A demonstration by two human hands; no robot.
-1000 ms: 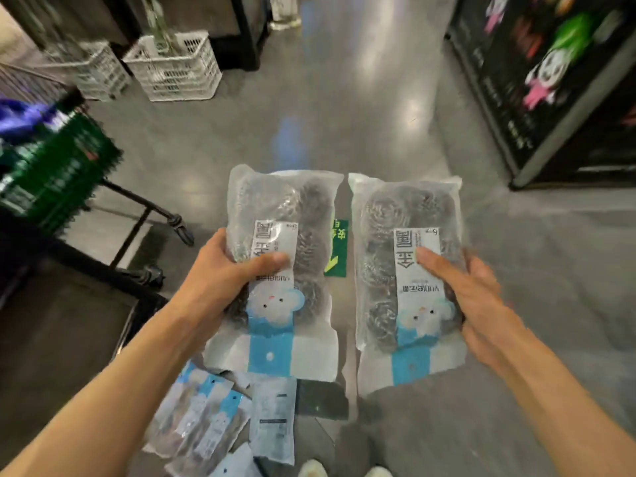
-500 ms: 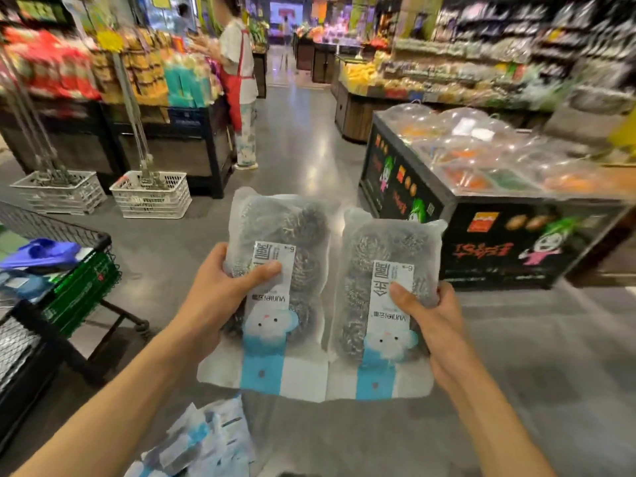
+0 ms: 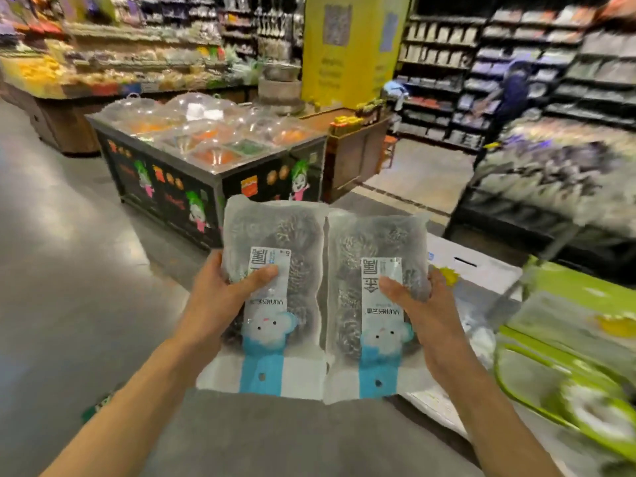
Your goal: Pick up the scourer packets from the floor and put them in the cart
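I hold two clear packets of steel scourers side by side at chest height, each with a white and blue label bearing a cartoon animal. My left hand [image 3: 220, 301] grips the left scourer packet [image 3: 275, 290] by its left edge, thumb on the label. My right hand [image 3: 423, 304] grips the right scourer packet [image 3: 371, 304] by its right edge, thumb across the front. The two packets touch along their inner edges. No cart is recognisable in this blurred view.
A black display counter [image 3: 192, 187] with domed clear lids stands ahead on the left. Blurred green-framed items [image 3: 568, 356] and a white surface [image 3: 471, 266] lie at the right. Shelves line the back, with a person [image 3: 512, 94] at far right. Grey floor [image 3: 69, 287] stretches left.
The view has swung to the right and up. The cart and the packets on the floor have left the frame. Both hands still hold their packets, now closer together.
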